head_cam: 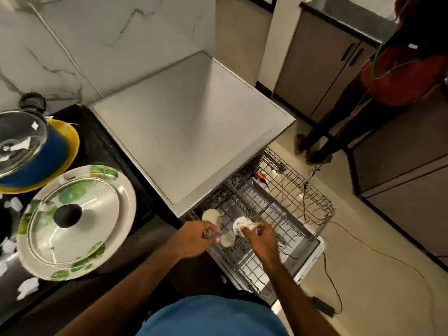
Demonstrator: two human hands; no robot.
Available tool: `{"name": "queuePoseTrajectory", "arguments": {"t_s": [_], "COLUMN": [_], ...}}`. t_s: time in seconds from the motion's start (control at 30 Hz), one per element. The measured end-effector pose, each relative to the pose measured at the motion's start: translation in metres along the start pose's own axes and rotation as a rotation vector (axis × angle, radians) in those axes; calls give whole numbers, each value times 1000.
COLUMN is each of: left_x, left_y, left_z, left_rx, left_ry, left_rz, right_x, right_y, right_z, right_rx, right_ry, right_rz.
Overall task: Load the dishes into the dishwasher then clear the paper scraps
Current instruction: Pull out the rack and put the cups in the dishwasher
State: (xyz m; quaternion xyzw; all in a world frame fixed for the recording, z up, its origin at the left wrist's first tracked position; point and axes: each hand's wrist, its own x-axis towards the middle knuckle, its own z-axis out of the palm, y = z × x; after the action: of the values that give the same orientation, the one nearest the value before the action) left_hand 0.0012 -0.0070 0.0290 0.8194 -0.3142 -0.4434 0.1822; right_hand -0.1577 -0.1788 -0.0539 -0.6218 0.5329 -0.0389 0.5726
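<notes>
Reaching over the pulled-out dishwasher rack, a person in a blue shirt gripped a white cup with blue markings in the right hand, fingers curled round it above the rack's left side. The left hand, close by but apart, was closed on a clear glass at the rack's left edge. A pale cup sat near the rack's back-left corner, beside the dishwasher body. On the black counter to the left, a leaf-patterned plate carried a steel lid. Behind it, a blue pot under a glass lid stood on a yellow plate. White paper scraps lay along the counter's left and near edges. A second person stood across the floor, where an orange cable trailed.
</notes>
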Motion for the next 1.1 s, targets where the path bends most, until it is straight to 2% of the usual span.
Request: {"name": "queuePoseTrajectory", "arguments": {"t_s": [0.23,0.4,0.63,1.1], "left_x": [19,25,35,27], "left_y": [0,7,8,19], "left_z": [42,64,81,79], "left_rx": [112,66,29,3], "left_ry": [98,49,32,67], "left_rz": [-119,-221,-291,-324], "right_x": [49,69,96,108], "right_y": [59,88,115,140], "right_z": [8,18,34,53], "right_rx": [-379,-692,-761,-685], "right_ry": [-134,-253,-286,-410], "right_rz": [-12,-112,-43,57]}}
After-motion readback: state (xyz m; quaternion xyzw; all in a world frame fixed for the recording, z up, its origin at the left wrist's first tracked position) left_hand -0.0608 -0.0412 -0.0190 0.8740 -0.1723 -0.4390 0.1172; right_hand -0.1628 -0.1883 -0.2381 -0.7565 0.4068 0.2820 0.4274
